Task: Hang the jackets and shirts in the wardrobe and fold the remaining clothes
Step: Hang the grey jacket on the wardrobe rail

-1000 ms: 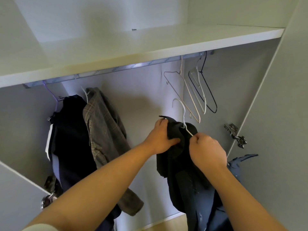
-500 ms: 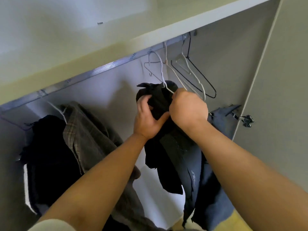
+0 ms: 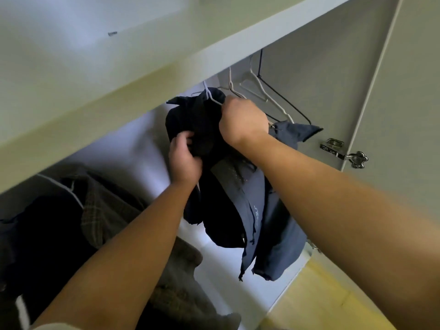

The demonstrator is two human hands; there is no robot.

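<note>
Two hands (image 3: 185, 160) (image 3: 242, 122) on one navy jacket (image 3: 273, 222)

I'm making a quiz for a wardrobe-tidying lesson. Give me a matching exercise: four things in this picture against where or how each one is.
Things:
1. navy jacket
2. plaid jacket
3. black hanger
4. hinge

States:
A. hangs empty, upper right
B. fixed to the door, right
C. gripped by left hand and right hand
D. hangs at lower left

Pairs: 1-C, 2-D, 3-A, 4-B
</note>
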